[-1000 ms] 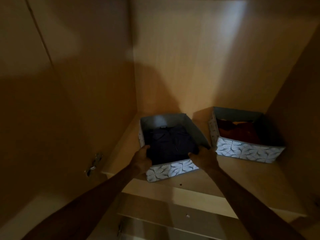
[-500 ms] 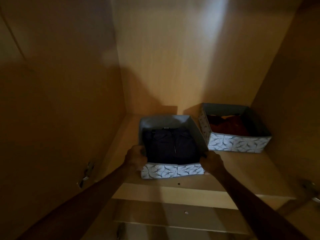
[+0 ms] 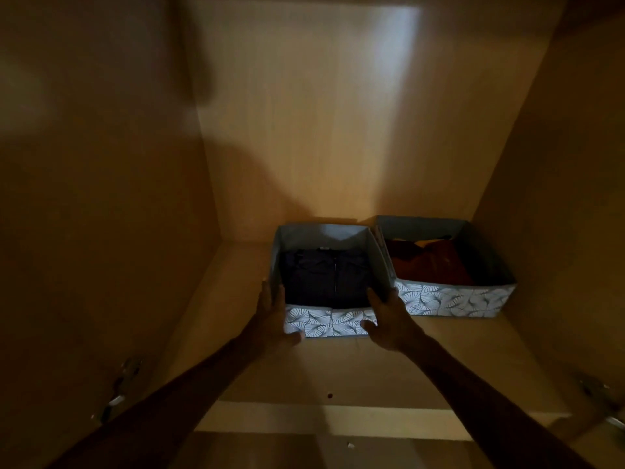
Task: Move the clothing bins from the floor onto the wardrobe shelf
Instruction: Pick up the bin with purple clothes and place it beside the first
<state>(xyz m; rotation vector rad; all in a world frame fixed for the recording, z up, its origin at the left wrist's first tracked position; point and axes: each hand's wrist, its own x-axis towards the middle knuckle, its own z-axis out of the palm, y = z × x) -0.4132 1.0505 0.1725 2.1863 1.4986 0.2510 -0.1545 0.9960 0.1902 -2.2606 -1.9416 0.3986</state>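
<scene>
Both bins sit on the wardrobe shelf (image 3: 439, 360), side walls touching. My left hand (image 3: 270, 319) and right hand (image 3: 389, 319) grasp the front corners of the left bin (image 3: 329, 321), fingers hooked over its rim; a dark folded garment (image 3: 326, 275) lies inside. The right bin (image 3: 449, 299), untouched, holds rust-coloured clothing (image 3: 429, 265).

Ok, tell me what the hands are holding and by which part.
Both hold the bin of dark clothes by its front corners: left hand on the left one, right hand on the right. The bin rests on the shelf.
</scene>
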